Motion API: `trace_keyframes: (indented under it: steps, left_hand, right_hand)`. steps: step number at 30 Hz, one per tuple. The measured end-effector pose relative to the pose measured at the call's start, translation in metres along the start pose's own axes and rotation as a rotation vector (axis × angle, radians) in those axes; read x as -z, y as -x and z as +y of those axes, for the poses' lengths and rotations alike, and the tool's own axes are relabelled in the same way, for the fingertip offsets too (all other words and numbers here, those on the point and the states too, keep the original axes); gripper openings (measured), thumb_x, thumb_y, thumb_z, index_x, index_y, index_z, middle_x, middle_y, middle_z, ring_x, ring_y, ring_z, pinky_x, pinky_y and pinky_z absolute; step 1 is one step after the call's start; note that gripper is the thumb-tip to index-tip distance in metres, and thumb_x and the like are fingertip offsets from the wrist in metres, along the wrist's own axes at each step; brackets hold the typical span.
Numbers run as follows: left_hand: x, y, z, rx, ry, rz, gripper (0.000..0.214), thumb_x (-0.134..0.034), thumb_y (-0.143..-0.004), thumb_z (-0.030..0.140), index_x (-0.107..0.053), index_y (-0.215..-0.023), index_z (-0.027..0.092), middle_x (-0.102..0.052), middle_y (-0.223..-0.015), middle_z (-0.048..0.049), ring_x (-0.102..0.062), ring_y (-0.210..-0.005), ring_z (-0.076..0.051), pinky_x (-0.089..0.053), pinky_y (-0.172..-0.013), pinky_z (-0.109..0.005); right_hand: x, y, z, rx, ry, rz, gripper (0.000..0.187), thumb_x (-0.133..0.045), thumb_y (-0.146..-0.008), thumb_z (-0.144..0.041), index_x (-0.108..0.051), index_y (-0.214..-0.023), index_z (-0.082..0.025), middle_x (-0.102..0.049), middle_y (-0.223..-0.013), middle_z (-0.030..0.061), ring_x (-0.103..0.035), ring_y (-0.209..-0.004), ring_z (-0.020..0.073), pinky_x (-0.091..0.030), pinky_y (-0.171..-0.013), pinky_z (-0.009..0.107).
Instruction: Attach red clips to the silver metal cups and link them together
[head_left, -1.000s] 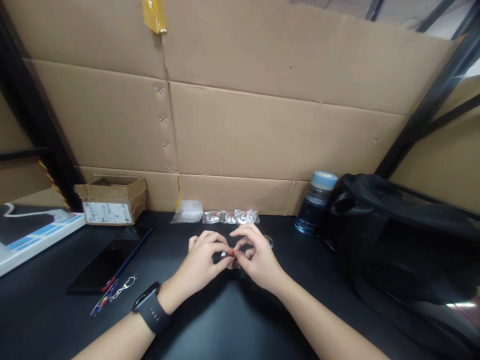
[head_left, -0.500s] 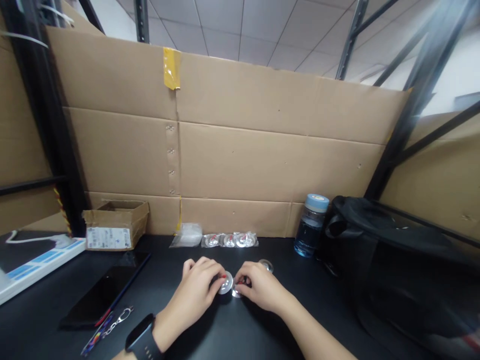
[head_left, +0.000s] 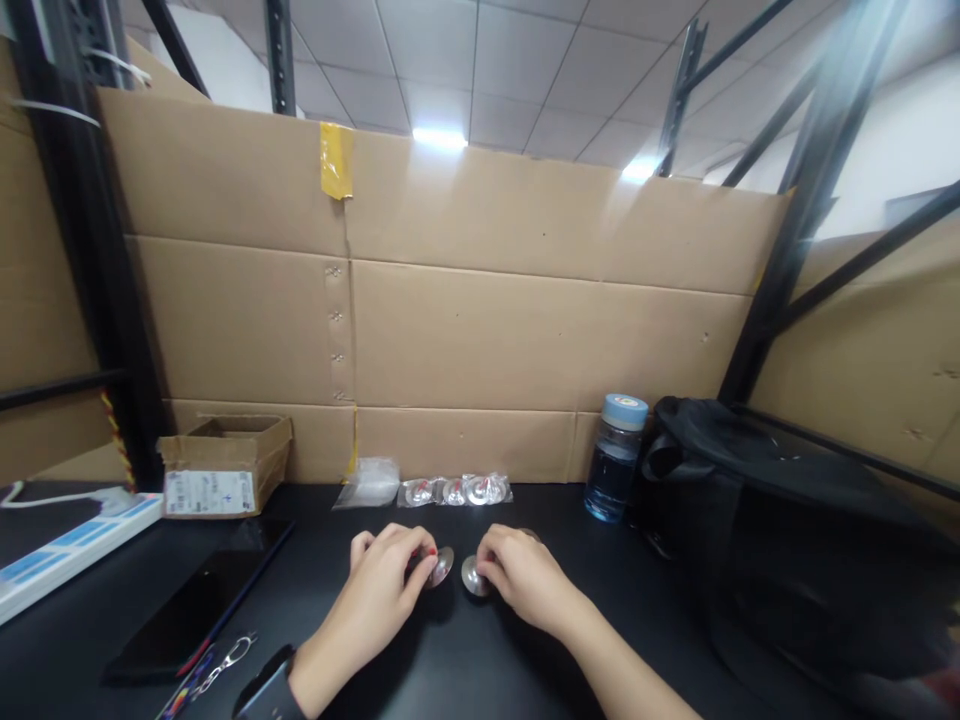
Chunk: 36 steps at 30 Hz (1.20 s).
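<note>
Above the black tabletop my left hand (head_left: 391, 570) pinches a silver finger cymbal (head_left: 444, 568) by a red bit at its back. My right hand (head_left: 525, 572) grips a second silver finger cymbal (head_left: 472, 577), its strap hidden behind my fingers. Both cymbals are tilted on edge and face each other with a narrow gap between them. Behind my right hand the rim of another round metal piece (head_left: 530, 533) barely shows. Farther back, several metal discs with red parts (head_left: 454, 490) lie in clear plastic wrapping.
Clear plastic bags (head_left: 369, 483) lie by the cardboard wall (head_left: 457, 350). On the left are a small carton (head_left: 225, 470), a power strip (head_left: 79, 550), a dark tablet-like device (head_left: 202, 600) and a keychain (head_left: 232, 655). A water bottle (head_left: 615, 460) and black bag (head_left: 795, 540) stand right.
The two cymbals have turned from lying nearly together to standing tilted, facing each other with a gap. My left hand has shifted slightly left. The camera view has tipped up a little.
</note>
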<state>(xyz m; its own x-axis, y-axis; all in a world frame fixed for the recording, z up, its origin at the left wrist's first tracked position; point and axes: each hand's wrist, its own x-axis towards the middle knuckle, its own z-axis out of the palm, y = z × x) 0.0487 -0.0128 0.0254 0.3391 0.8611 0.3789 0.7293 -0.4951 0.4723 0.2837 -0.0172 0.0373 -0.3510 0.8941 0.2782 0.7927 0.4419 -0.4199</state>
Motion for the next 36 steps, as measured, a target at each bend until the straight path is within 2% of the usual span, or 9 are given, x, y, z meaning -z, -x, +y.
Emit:
trace_keyframes:
  steps: [5, 7, 10, 15, 22, 26, 31, 36]
  left_hand:
    - [-0.001, 0.000, 0.005, 0.075, 0.080, 0.015, 0.023, -0.050, -0.098, 0.038, -0.068, -0.088, 0.026, -0.073, -0.090, -0.0013, -0.065, -0.091, -0.023, -0.036, -0.090, -0.041]
    - [-0.003, 0.000, 0.006, 0.082, 0.162, 0.036, 0.025, -0.050, -0.097, 0.041, -0.069, -0.090, 0.026, -0.074, -0.089, -0.0019, -0.066, -0.088, -0.023, -0.041, -0.090, -0.041]
    - [-0.008, -0.001, 0.004, 0.078, 0.302, 0.081, 0.029, -0.053, -0.094, 0.048, -0.071, -0.091, 0.026, -0.074, -0.088, -0.0037, -0.068, -0.086, -0.024, -0.048, -0.086, -0.037]
    - [-0.020, -0.002, -0.002, 0.093, 0.488, 0.109, 0.036, -0.056, -0.092, 0.055, -0.071, -0.089, 0.022, -0.075, -0.087, -0.0059, -0.070, -0.085, -0.023, -0.054, -0.081, -0.032]
    - [-0.028, -0.002, -0.006, 0.062, 0.619, 0.088, 0.031, -0.058, -0.096, 0.050, -0.070, -0.093, 0.021, -0.074, -0.090, -0.0042, -0.070, -0.085, -0.021, -0.053, -0.081, -0.028]
    - [-0.027, -0.003, -0.008, 0.065, 0.612, 0.096, 0.031, -0.059, -0.095, 0.050, -0.069, -0.091, 0.021, -0.074, -0.090, -0.0046, -0.069, -0.085, -0.021, -0.054, -0.081, -0.029]
    - [-0.025, -0.004, -0.007, 0.067, 0.552, 0.113, 0.033, -0.058, -0.094, 0.052, -0.069, -0.088, 0.021, -0.074, -0.087, -0.0045, -0.069, -0.083, -0.022, -0.054, -0.080, -0.030]
    - [-0.020, -0.002, 0.001, 0.094, 0.468, 0.128, 0.033, -0.059, -0.092, 0.053, -0.070, -0.086, 0.022, -0.074, -0.086, -0.0055, -0.069, -0.084, -0.024, -0.055, -0.079, -0.033]
  right_hand:
    - [-0.010, -0.006, -0.009, 0.028, -0.543, 0.138, 0.015, -0.056, -0.098, -0.028, -0.062, -0.088, -0.019, -0.068, -0.096, 0.0041, -0.068, -0.080, 0.0157, -0.050, -0.070, 0.026]
    - [-0.018, -0.007, -0.012, -0.011, -0.723, 0.145, 0.019, -0.058, -0.098, -0.036, -0.061, -0.093, -0.019, -0.067, -0.103, 0.0056, -0.069, -0.076, 0.0155, -0.050, -0.061, 0.024]
    - [-0.028, -0.007, -0.015, -0.059, -0.882, 0.131, 0.029, -0.064, -0.094, -0.048, -0.061, -0.095, -0.019, -0.065, -0.113, 0.0079, -0.070, -0.079, 0.0169, -0.049, -0.053, 0.021]
    - [-0.039, -0.007, -0.015, -0.122, -1.061, 0.110, 0.044, -0.070, -0.086, -0.060, -0.059, -0.094, -0.018, -0.063, -0.122, 0.0104, -0.073, -0.082, 0.0194, -0.053, -0.050, 0.021]
    - [-0.046, -0.007, -0.020, -0.142, -1.220, 0.106, 0.049, -0.074, -0.081, -0.063, -0.058, -0.091, -0.018, -0.061, -0.123, 0.0106, -0.073, -0.080, 0.0183, -0.060, -0.056, 0.027]
    - [-0.045, -0.005, -0.025, -0.146, -1.272, 0.101, 0.051, -0.079, -0.077, -0.061, -0.058, -0.094, -0.019, -0.063, -0.118, 0.0089, -0.075, -0.075, 0.0182, -0.058, -0.056, 0.025]
    - [-0.042, -0.004, -0.027, -0.210, -1.337, 0.082, 0.063, -0.084, -0.073, -0.059, -0.066, -0.121, -0.022, -0.066, -0.120, 0.0110, -0.077, -0.079, 0.0213, -0.058, -0.063, 0.029]
    - [-0.029, -0.003, -0.032, -0.300, -1.387, 0.075, 0.061, -0.087, -0.072, -0.051, -0.072, -0.120, -0.017, -0.073, -0.103, 0.0107, -0.076, -0.073, 0.0205, -0.055, -0.065, 0.029]
